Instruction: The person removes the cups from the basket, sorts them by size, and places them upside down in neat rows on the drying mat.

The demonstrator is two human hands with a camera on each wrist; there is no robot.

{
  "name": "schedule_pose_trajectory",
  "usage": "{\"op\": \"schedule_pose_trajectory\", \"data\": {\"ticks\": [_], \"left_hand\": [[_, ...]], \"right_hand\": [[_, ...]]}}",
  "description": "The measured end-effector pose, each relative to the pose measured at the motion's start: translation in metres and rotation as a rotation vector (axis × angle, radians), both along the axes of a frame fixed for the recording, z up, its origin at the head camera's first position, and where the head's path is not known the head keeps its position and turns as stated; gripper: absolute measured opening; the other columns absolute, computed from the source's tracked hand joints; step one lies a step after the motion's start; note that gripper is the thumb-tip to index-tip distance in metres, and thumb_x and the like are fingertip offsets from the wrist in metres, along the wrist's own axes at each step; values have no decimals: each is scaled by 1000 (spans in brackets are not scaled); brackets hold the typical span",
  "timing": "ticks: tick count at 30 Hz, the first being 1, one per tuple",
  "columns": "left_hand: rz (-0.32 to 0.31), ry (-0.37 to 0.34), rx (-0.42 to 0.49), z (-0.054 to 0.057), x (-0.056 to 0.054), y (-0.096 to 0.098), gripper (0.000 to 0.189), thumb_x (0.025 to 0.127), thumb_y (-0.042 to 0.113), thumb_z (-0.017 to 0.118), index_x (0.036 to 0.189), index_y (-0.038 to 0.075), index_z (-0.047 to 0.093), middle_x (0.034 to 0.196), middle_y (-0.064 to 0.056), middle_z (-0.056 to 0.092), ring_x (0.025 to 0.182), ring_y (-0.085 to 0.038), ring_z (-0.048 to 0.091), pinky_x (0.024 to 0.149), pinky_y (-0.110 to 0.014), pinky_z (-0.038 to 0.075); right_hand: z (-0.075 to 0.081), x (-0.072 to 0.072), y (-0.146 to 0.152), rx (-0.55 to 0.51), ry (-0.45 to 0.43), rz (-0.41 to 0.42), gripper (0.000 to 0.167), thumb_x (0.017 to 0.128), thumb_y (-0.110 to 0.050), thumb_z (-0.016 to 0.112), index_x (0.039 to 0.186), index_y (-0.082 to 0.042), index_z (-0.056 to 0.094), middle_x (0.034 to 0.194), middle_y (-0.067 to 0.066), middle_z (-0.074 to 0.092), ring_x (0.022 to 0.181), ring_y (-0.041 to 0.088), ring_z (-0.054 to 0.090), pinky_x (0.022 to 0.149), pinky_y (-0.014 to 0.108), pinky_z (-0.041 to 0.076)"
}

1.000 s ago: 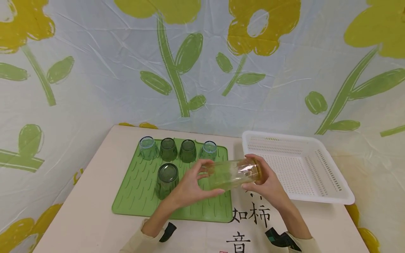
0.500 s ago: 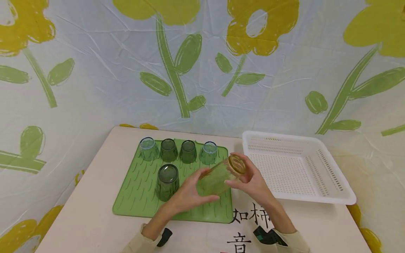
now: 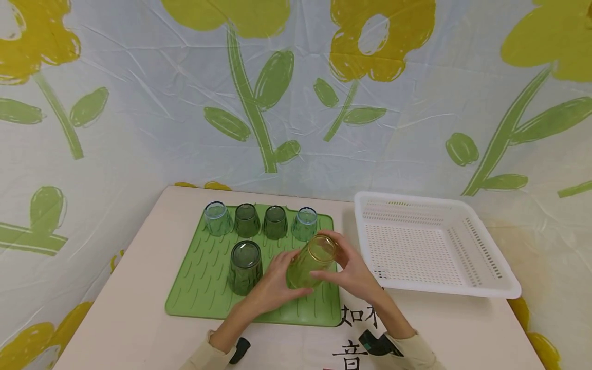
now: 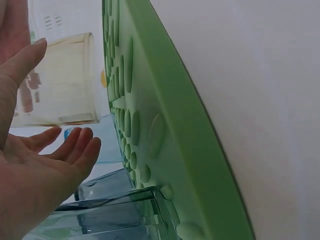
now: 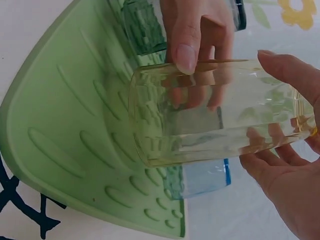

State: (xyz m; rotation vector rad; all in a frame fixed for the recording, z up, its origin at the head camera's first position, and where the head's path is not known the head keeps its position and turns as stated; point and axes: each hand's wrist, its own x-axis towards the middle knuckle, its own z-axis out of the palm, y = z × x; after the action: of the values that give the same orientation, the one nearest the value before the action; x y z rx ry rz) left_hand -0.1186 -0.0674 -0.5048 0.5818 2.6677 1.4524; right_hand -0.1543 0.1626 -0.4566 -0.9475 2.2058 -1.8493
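Observation:
A yellow-tinted drinking glass [image 3: 302,268] tilts over the right part of the green drying mat [image 3: 199,290], its base up and its mouth toward the mat. My right hand [image 3: 352,275] grips it near the base, thumb on one side and fingers on the other. Cupped loosely beside the mouth end, my left hand [image 3: 273,287] has its thumb and relaxed fingers on either side of the glass. In the right wrist view, the left thumb [image 5: 186,57] overlaps the glass edge near the rim. A large dark green glass [image 3: 245,268] stands upside down left of that hand.
Along the mat's back edge stand two small dark green glasses [image 3: 247,221] [image 3: 275,223], between a pale blue-rimmed glass [image 3: 218,219] at left and another blue-rimmed glass [image 3: 304,224] at right. A white perforated basket [image 3: 491,285] sits on the table to the right.
The yellow glass has swung from nearly level to steeply tilted, mouth down. My right hand has moved left with its base end, while my left hand has stayed near the mouth end.

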Motion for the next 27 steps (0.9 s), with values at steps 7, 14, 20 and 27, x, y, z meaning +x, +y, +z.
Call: {"op": "schedule_pose_trajectory", "data": {"ticks": [7, 14, 20, 27], "left_hand": [[5, 12, 2, -1, 2, 2, 93, 87, 41, 84, 158, 6, 35, 155, -16, 41, 142, -38, 41, 110, -63, 41], [-15, 20, 1, 1, 2, 4, 88, 89, 41, 82, 157, 9, 37, 150, -12, 47, 140, -33, 45, 111, -57, 42], [-18, 23, -3, 2, 3, 4, 86, 90, 42, 81, 156, 9, 37, 147, -12, 48, 138, -32, 46, 110, -56, 44], [-46, 22, -10, 14, 3, 1, 86, 94, 42, 77, 159, 8, 32, 150, -12, 45, 138, -32, 46, 109, -56, 45]], "right_hand": [[-7, -1, -4, 17, -15, 11, 86, 80, 2, 87, 152, -15, 43, 142, 12, 54, 126, 30, 59, 102, 38, 54], [-9, 2, -4, 47, -26, 15, 87, 79, -1, 89, 152, -10, 43, 144, 6, 54, 132, 26, 55, 110, 35, 46], [-9, 3, -3, 81, -31, 9, 88, 81, -5, 88, 154, -19, 43, 147, 6, 53, 135, 27, 52, 115, 35, 41], [-3, 2, 2, 153, -6, 17, 85, 87, -9, 84, 157, -17, 38, 154, 10, 47, 142, 30, 45, 119, 45, 35]]}}
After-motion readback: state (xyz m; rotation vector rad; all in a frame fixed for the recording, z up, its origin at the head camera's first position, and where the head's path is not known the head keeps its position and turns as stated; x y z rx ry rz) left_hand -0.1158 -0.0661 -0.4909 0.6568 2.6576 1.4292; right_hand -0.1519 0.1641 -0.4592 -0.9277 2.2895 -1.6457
